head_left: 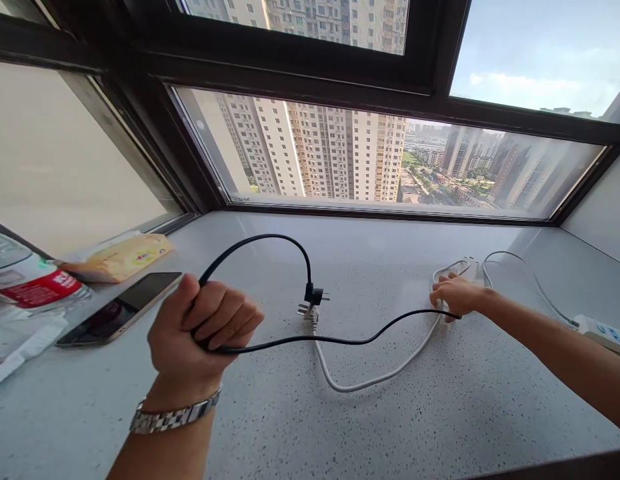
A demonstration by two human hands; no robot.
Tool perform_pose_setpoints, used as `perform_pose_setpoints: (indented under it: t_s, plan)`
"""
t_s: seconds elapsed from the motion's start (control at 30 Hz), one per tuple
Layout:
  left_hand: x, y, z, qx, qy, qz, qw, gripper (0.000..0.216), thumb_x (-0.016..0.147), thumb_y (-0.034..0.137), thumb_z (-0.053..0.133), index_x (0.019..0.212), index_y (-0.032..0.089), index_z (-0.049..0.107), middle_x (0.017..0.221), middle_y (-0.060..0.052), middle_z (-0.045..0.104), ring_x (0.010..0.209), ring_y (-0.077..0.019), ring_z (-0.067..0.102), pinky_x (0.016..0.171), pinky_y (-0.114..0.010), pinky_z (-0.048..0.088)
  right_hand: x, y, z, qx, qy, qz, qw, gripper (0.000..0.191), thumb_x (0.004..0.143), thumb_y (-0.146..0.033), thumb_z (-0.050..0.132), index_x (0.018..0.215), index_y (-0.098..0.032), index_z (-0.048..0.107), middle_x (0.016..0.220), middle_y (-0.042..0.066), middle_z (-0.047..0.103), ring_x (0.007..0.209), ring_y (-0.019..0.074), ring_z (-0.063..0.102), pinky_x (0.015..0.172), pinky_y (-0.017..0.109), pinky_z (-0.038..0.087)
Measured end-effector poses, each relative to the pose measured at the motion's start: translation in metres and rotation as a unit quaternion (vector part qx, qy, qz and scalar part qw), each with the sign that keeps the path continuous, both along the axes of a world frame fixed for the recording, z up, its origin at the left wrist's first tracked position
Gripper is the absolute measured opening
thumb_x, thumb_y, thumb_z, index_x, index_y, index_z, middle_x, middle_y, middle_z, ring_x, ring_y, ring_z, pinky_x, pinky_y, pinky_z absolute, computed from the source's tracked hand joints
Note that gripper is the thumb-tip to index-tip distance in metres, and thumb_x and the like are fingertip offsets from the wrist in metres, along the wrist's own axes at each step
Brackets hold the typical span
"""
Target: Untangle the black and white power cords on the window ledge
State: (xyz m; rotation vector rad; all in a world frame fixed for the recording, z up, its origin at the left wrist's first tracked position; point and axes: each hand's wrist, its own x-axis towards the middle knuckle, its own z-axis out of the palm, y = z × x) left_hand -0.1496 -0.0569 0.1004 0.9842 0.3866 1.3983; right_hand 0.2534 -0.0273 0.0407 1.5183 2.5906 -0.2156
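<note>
My left hand (207, 327) is closed in a fist around a black power cord (335, 340). From the fist the cord arcs up and over to its black plug (314, 294). The plug sits against the pronged white plug (309, 312) of a white power cord (360, 387). Farther right, my right hand (455, 293) is closed on the white cord beside a white block-like piece (471, 267), partly hidden by the hand. The black cord's other end runs under this hand, where I cannot see how it ends.
On the left of the speckled windowsill (290, 427) lie a phone (123, 310), a tissue pack (125, 257) and a plastic bottle (35, 280). A white power strip (603, 333) with a thin cable (535, 290) lies at the right. The window frame (390, 213) borders the back.
</note>
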Motion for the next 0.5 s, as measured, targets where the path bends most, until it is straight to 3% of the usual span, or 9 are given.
perform_pose_setpoints:
  t_s: [0.1,0.17,0.23,0.3,0.4,0.5]
  plan:
    - [0.002,0.001,-0.002,0.013,0.017,-0.005,1.0,0.061,0.077,0.036,0.062,0.042,0.018,0.016,0.035,0.007,0.004,0.026,-0.0064,0.008,0.029,-0.024,0.011,-0.006,-0.01,-0.003,0.041,-0.01,0.073,0.996,0.011,0.059,-0.024,0.078,0.06,-0.024,0.067,0.07,0.004,0.067,0.085,0.0233,0.056,0.078,0.033,0.033]
    - [0.003,0.0,-0.002,0.012,0.023,-0.002,1.0,0.062,0.077,0.036,0.063,0.042,0.018,0.016,0.035,0.007,0.004,0.027,-0.0063,0.006,0.03,-0.025,0.009,-0.006,-0.006,0.001,0.054,-0.007,0.077,0.996,0.008,0.067,-0.024,0.072,0.061,-0.024,0.067,0.069,0.003,0.067,0.08,0.0209,0.056,0.073,0.031,0.034]
    - [0.001,-0.002,-0.002,0.011,0.025,0.001,1.0,0.062,0.076,0.037,0.064,0.042,0.018,0.015,0.035,0.007,0.004,0.027,-0.0062,0.005,0.03,-0.026,0.007,0.002,0.006,0.011,0.077,-0.006,0.008,0.997,0.01,0.074,-0.028,0.067,0.065,-0.024,0.068,0.07,0.003,0.067,0.068,0.0176,0.055,0.062,0.028,0.033]
    - [-0.003,-0.005,-0.001,0.011,0.022,0.009,1.0,0.064,0.074,0.037,0.066,0.042,0.018,0.015,0.035,0.007,0.003,0.027,-0.006,0.004,0.03,-0.026,0.007,0.017,0.022,0.029,0.125,0.012,-0.11,0.986,0.017,0.077,-0.034,0.064,0.066,-0.023,0.068,0.069,0.002,0.067,0.057,0.0147,0.052,0.054,0.026,0.029]
    - [-0.007,-0.006,0.0,-0.008,-0.002,0.07,0.998,0.063,0.076,0.04,0.063,0.042,0.017,0.015,0.034,0.007,0.005,0.027,-0.0062,0.007,0.029,-0.024,0.013,0.044,0.039,0.062,0.247,0.109,-0.22,0.937,0.021,0.077,-0.038,0.064,0.064,-0.021,0.068,0.057,0.0,0.063,0.05,0.0136,0.05,0.051,0.025,0.029]
    - [-0.001,-0.001,-0.004,-0.069,-0.041,0.21,0.975,0.057,0.086,0.042,0.049,0.044,0.016,0.02,0.034,0.005,0.015,0.028,-0.0069,0.015,0.03,-0.021,0.021,0.064,0.041,0.089,0.377,0.236,-0.252,0.859,0.02,0.075,-0.036,0.067,0.065,-0.019,0.068,0.052,-0.001,0.06,0.05,0.0133,0.052,0.051,0.025,0.033]
